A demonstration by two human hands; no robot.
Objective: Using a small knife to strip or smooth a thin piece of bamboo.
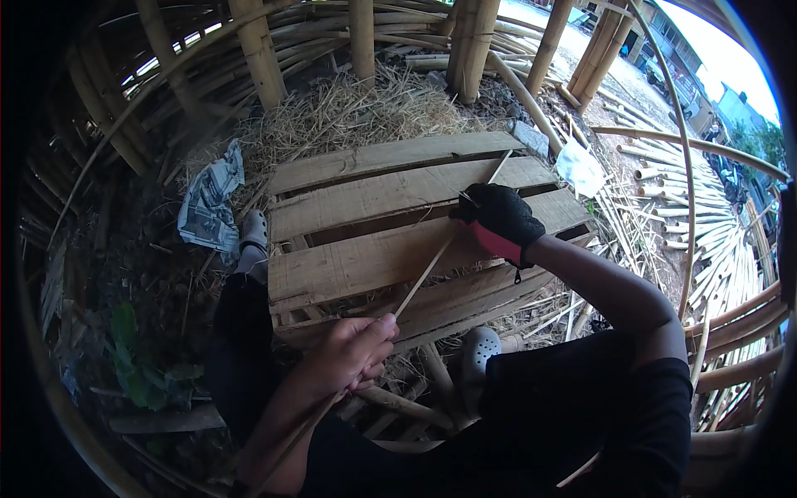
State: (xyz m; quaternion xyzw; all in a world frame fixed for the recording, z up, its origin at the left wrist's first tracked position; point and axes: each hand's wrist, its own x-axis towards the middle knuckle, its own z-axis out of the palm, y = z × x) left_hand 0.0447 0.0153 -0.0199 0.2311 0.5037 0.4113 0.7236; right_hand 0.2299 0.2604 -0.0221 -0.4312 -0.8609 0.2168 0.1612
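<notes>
A long, thin bamboo strip point(426, 277) slants from my lap up across a slatted wooden crate point(349, 270). My left hand point(355, 353), bare, is closed around the strip at the crate's near edge. The strip's lower end trails back along my left forearm. Over the crate's right half, my right hand point(501, 220) wears a black and red glove and is closed on the same strip. Beyond the glove the strip's far end sticks out over the slats. A thin shaving or sliver seems to stand by the gloved fingers. Whether the glove also holds a tool is hidden.
Crumpled newspaper point(212, 203) lies left of the crate, and a white sheet point(580, 167) lies to its right. Shavings point(374, 108) are heaped behind it. Upright bamboo poles point(473, 50) stand beyond; many cut bamboo lengths point(714, 241) lie at right. My clogs point(480, 353) flank the crate.
</notes>
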